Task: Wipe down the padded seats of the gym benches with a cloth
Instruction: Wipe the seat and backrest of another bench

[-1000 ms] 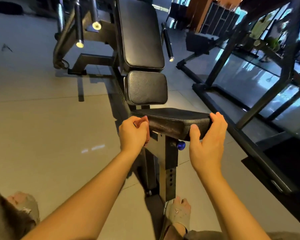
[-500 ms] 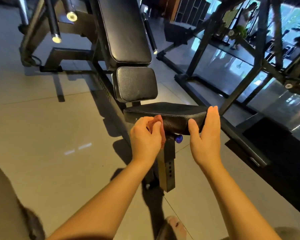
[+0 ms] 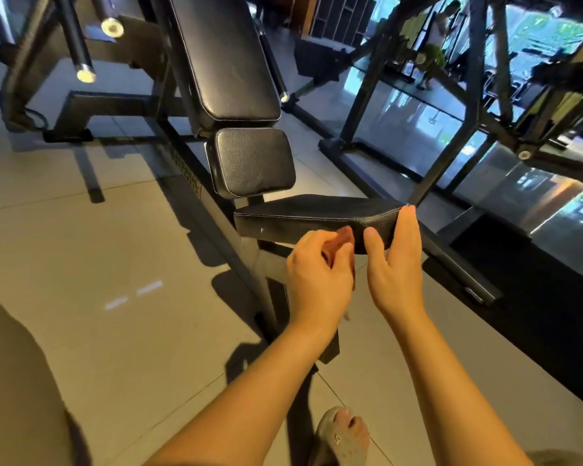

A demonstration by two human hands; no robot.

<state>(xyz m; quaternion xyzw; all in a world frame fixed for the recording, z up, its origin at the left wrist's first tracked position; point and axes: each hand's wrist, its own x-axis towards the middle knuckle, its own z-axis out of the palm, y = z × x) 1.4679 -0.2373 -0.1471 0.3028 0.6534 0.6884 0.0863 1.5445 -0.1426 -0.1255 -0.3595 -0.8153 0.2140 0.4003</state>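
Gym floor [image 3: 115, 247], cloth [image 3: 345, 235] seemingly inside left hand [image 3: 320, 280]

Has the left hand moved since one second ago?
Yes. The left hand, gripping the cloth, slid right along the seat pad, toward the right hand.

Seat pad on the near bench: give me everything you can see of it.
The seat pad is black and padded, with a grained leather-like cover and a pale stitched seam round its top edge. It lies about level, nearest the camera, next to the small middle pad. A white fleck marks its front face. The right hand grips its right corner, thumb on the front face. The left hand holds a reddish cloth against that face.
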